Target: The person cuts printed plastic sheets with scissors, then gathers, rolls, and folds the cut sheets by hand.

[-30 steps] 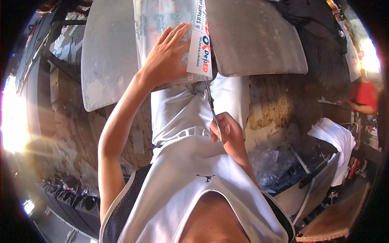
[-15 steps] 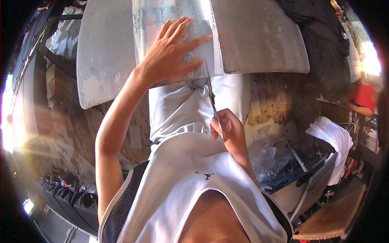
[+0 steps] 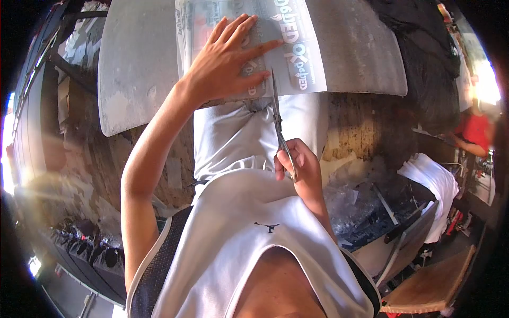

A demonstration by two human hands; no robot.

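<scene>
Fingers spread, my left hand (image 3: pixel 225 63) lies flat on a stack of thin printed sheets (image 3: pixel 310 63), which look like translucent film with lettering. The sheets rest on a grey board (image 3: pixel 360 53) across my lap. My right hand (image 3: pixel 303 164) grips a pair of metal scissors (image 3: pixel 277 119) by the handles, close to my body. The scissor blades point away from me, and their tips reach over the sheets just right of my left thumb. Whether the blades are parted is hard to tell.
A dark cloth (image 3: pixel 419 58) hangs at the board's right. White fabric (image 3: pixel 435 180) drapes over a panel at right, above a brown wooden board (image 3: pixel 432 281). A person in a red top (image 3: pixel 474 132) is at far right. Dark bags (image 3: pixel 106 259) lie lower left.
The top sheet's right part now lies spread to the right, showing large lettering; before, only a narrow strip showed there. The scissors have shifted slightly. My left hand stays nearly in place.
</scene>
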